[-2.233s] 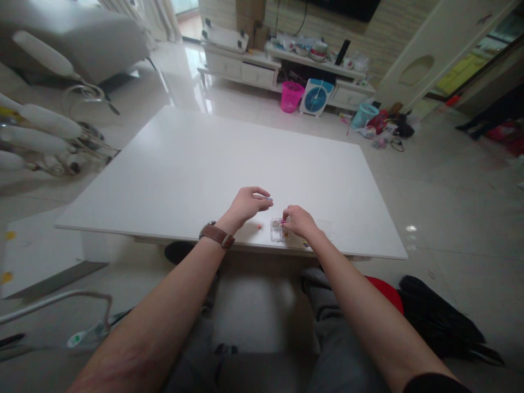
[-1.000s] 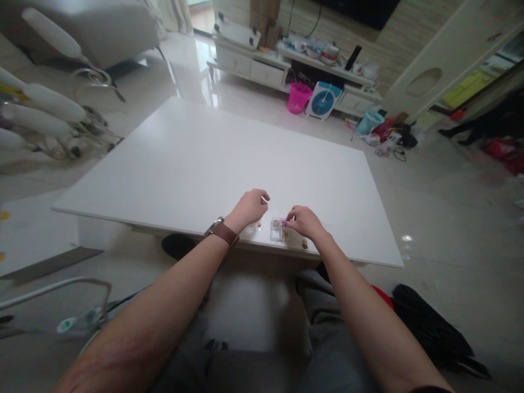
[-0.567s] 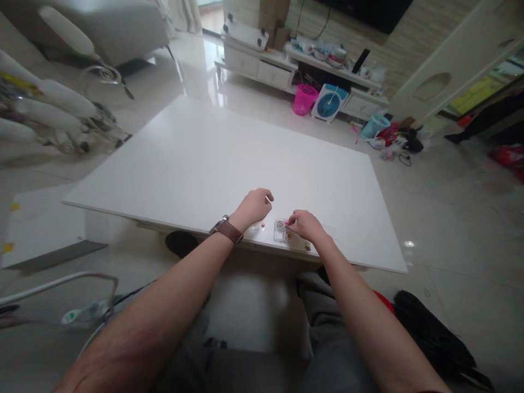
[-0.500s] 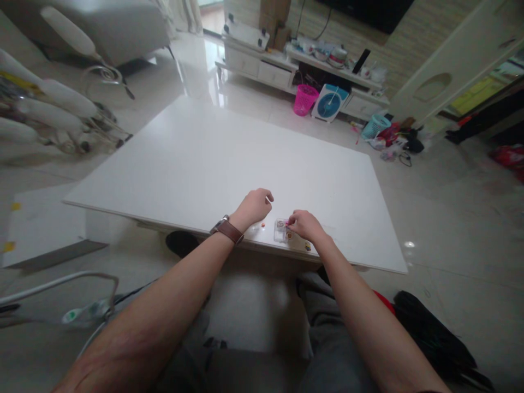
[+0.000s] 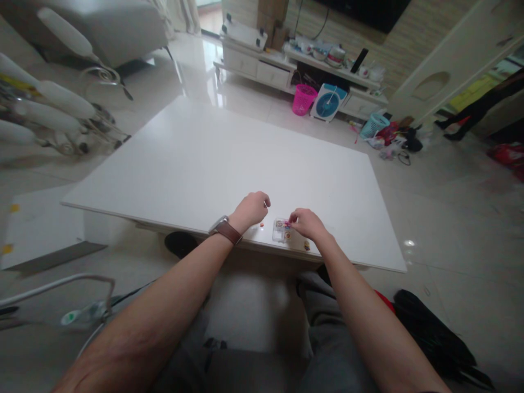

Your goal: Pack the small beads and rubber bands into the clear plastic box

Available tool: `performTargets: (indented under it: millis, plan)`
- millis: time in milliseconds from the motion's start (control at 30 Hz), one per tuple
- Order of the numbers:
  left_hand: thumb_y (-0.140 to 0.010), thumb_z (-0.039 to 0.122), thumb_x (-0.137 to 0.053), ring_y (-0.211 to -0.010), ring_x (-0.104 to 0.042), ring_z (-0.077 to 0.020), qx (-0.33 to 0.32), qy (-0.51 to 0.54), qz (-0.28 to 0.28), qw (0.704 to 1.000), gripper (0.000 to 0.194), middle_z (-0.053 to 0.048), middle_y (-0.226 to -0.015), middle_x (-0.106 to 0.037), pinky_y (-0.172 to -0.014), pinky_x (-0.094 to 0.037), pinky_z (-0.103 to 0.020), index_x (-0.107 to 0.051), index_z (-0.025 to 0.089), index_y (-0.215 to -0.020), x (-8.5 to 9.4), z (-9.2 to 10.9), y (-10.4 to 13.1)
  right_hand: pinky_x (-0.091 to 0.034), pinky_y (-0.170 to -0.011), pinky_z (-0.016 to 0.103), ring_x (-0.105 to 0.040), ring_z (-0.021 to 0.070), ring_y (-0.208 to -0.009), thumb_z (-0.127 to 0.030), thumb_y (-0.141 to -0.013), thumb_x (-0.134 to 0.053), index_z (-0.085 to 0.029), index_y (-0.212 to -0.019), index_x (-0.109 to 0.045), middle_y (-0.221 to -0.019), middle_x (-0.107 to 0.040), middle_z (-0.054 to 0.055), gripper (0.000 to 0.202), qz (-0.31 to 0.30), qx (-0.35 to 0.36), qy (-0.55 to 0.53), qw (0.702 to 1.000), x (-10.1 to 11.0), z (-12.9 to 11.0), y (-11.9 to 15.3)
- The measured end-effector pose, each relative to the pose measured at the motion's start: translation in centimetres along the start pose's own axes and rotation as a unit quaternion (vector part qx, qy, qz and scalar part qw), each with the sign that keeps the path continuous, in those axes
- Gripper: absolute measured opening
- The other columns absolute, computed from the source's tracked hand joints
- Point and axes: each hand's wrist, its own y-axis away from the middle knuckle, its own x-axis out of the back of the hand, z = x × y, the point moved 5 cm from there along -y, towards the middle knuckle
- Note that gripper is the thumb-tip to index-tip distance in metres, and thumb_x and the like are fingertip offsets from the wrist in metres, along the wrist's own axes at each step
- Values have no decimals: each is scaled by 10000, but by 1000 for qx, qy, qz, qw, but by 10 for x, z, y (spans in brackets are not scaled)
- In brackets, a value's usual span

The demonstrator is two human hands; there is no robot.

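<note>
My right hand (image 5: 308, 222) is closed in a pinch on a small pink piece (image 5: 287, 223) at the upper right of a clear compartment box (image 5: 279, 237). The box stands near the table's front edge and has small round coloured pieces (image 5: 287, 236) in some compartments. My left hand (image 5: 254, 208), with a brown-strapped watch (image 5: 224, 226) on the wrist, hovers left of the box. Its fingers are loosely curled and apart, with nothing visible in them. Below it lies a tiny orange-red piece (image 5: 262, 225). A small yellow and dark figure (image 5: 307, 245) lies right of the box.
The white table (image 5: 229, 158) reaches far ahead and to both sides. Beyond it stand a pink basket (image 5: 304, 100), a blue and white fan (image 5: 328, 102) and a low white cabinet (image 5: 274, 75). A person's legs (image 5: 478, 112) show at the far right.
My right hand stays at the box with the pink piece, its fingers slightly shifted. My left hand has barely moved. At the far right, the person's legs have come further into view.
</note>
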Motion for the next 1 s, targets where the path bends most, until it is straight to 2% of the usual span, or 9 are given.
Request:
performTargets:
  millis: [167, 300, 567, 667, 800, 900, 1000]
  plan:
    - [-757, 33, -607, -961, -694, -263, -1, -80, -55, 995, 288, -145, -1003, -749, -860, -516, -340, -759, 153, -970, -23, -12, -1, -430, -744, 258, -651, 180, -887, -363, -883, -688, -232, -895, -773, -967, -744, 46, 157, 16, -2, -8, 1000, 6, -5, 3]
    - [-782, 88, -655, -975, -702, -238, 10, -122, -78, 989, 256, -120, -1033, -752, -872, -525, -311, -764, 182, -994, -39, -18, 0, -429, -765, 258, -647, 183, -915, -370, -884, -688, -228, -905, -769, -982, -745, 45, 164, 12, 5, -10, 1000, 7, -6, 3]
    - [-790, 22, -553, -891, -722, -245, 20, -141, -104, 984, 244, -146, -884, -753, -802, -534, -308, -760, 140, -843, -67, -22, 2, -433, -787, 264, -637, 183, -906, -356, -862, -689, -222, -888, -763, -963, -739, 43, 155, 33, 3, -27, 999, 12, 1, 5]
    - [-793, 33, -561, -875, -715, -234, 8, -119, -86, 989, 240, -124, -878, -753, -812, -533, -308, -759, 144, -870, -62, -20, -2, -439, -781, 262, -635, 173, -874, -274, -840, -690, -212, -880, -765, -936, -739, 41, 106, 57, 16, -56, 997, 15, 1, 6]
    - [-745, 66, -662, -835, -702, -193, -17, -16, -45, 999, 222, -77, -894, -754, -798, -535, -272, -750, 151, -931, -43, -4, -8, -453, -749, 243, -629, 137, -765, -155, -828, -673, -189, -866, -763, -853, -740, 25, 103, 97, 89, -158, 979, 20, -9, 9]
    - [-717, 96, -721, -774, -698, -171, -26, 85, -35, 995, 211, -53, -862, -758, -738, -538, -260, -735, 157, -919, -31, 10, -9, -465, -726, 229, -636, 119, -711, -134, -840, -673, -177, -873, -764, -813, -747, 17, 106, 114, 133, -244, 954, 24, -18, 11]
    - [-694, 91, -748, -748, -701, -167, -30, 138, -17, 990, 190, -56, -835, -761, -707, -540, -263, -722, 150, -873, -25, 17, -8, -465, -696, 219, -641, 115, -680, -135, -846, -683, -172, -872, -770, -772, -749, 14, 98, 117, 146, -281, 941, 25, -23, 12]
